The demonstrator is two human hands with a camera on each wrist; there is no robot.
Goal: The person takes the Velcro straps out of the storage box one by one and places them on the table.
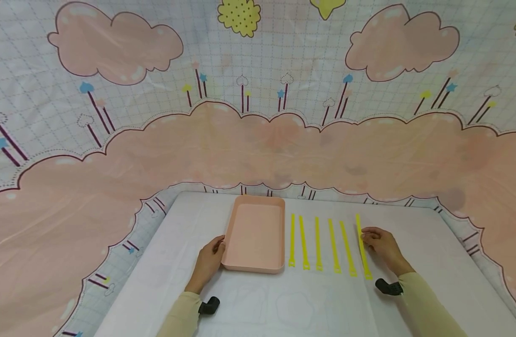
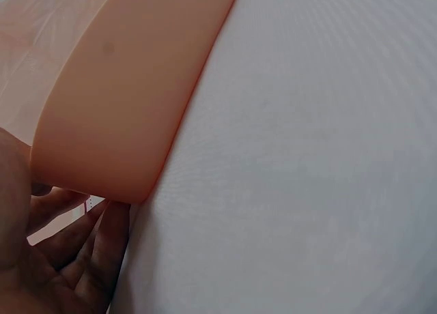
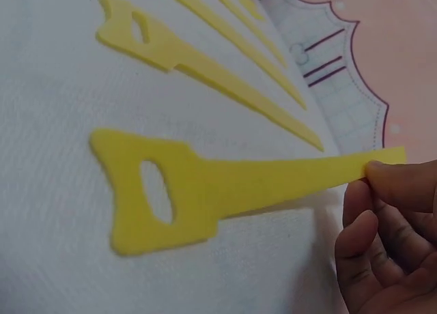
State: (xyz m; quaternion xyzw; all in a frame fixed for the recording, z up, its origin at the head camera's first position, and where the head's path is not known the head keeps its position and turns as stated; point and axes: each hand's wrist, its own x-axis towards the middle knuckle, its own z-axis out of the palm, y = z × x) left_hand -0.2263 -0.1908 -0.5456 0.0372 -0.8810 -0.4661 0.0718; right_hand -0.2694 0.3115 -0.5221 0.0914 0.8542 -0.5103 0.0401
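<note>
A shallow pink tray (image 1: pixel 254 270) lies on the table, and my left hand (image 1: pixel 209 260) grips it at the near left corner. In the left wrist view the fingers (image 2: pixel 106 256) reach to the bottom of the tray wall (image 2: pixel 116 102), with part of the hand beside the rim. My right hand (image 1: pixel 383 246) pinches a yellow cable tie (image 3: pixel 273 181) near its narrow end, between thumb and forefinger. This flat strap has a wide head with an oval slot, pointing away from the hand. It is the rightmost of a row of matching yellow cable ties.
Several more yellow cable ties (image 1: pixel 318 243) lie side by side between the tray and my right hand, slotted heads toward me. A white cloth covers the table (image 1: pixel 241 304). Behind it hangs a patterned pink and white curtain (image 1: pixel 283 150).
</note>
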